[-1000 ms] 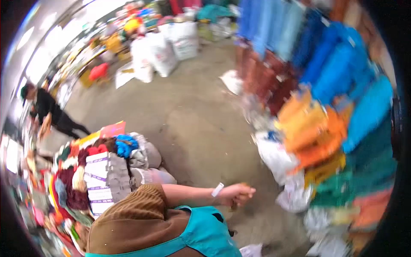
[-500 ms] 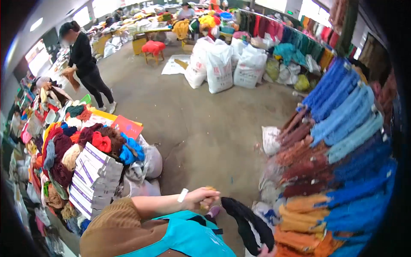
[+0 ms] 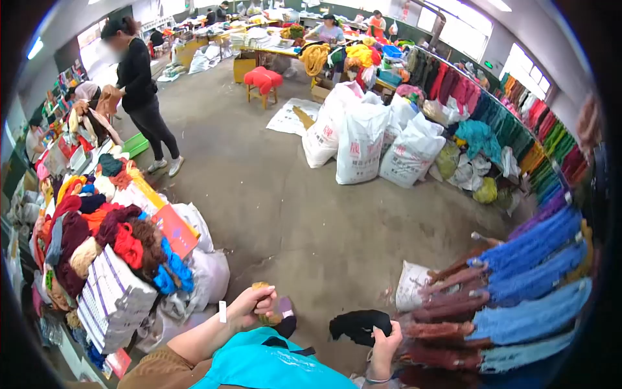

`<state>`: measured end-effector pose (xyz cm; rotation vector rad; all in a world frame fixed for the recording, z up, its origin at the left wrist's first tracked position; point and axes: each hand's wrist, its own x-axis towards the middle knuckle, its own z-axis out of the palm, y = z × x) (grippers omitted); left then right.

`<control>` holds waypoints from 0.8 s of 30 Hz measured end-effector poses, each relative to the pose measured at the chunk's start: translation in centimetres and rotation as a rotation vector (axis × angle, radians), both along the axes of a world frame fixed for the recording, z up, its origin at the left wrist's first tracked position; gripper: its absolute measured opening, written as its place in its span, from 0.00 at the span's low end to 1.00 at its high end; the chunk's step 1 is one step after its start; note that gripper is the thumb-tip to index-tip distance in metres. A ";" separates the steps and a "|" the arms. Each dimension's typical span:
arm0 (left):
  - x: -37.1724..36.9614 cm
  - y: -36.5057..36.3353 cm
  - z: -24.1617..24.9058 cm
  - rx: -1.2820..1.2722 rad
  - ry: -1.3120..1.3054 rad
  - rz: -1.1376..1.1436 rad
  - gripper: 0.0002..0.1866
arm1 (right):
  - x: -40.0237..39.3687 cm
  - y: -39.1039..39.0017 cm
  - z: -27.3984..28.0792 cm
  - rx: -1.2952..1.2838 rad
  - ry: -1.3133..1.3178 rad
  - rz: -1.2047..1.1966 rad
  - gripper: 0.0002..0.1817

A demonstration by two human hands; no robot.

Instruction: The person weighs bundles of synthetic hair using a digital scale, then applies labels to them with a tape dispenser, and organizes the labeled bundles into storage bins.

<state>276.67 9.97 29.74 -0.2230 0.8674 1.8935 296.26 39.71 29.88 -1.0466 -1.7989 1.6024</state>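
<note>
At the bottom centre my left hand [image 3: 254, 303] is closed, with a bit of yellow-brown material showing above and below its fingers. My right hand [image 3: 387, 340], lower and to the right, grips a black yarn bundle [image 3: 359, 326] between thumb and fingers. The black bundle hangs out to the left of that hand, over the floor. A gap separates the two hands. Below them is the turquoise apron [image 3: 278, 363] on my body.
Coloured yarns and stacked boxes [image 3: 113, 298] pile up at left. Blue and brown skeins [image 3: 531, 259] hang at right. White sacks [image 3: 359, 142] stand ahead on the floor [image 3: 278, 214]. A person in black [image 3: 139, 78] stands at the back left.
The view has swung to the right and up. My right hand, mostly out of view before, now shows with the black bundle, which is gathered up shorter. My left hand remains closed.
</note>
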 end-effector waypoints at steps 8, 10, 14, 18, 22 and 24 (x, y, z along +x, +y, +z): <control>-22.0 4.9 -0.5 -0.033 0.011 0.145 0.15 | -21.7 7.7 -1.3 0.050 -0.067 0.075 0.09; -27.6 5.9 -0.4 -0.028 0.009 0.183 0.13 | -27.7 9.2 -2.3 0.095 -0.093 0.100 0.09; -39.1 7.1 -2.1 -0.002 0.025 0.292 0.13 | -41.7 11.3 -3.2 0.034 -0.161 0.151 0.10; -50.4 7.5 -2.3 -0.117 0.020 0.462 0.13 | -57.2 14.4 -5.9 0.096 -0.166 0.314 0.13; -61.6 7.2 -0.1 -0.110 0.004 0.616 0.12 | -73.8 15.8 -4.7 0.234 -0.085 0.433 0.10; -67.4 6.9 0.8 -0.113 0.020 0.660 0.12 | -82.2 15.9 -3.2 0.233 -0.051 0.484 0.09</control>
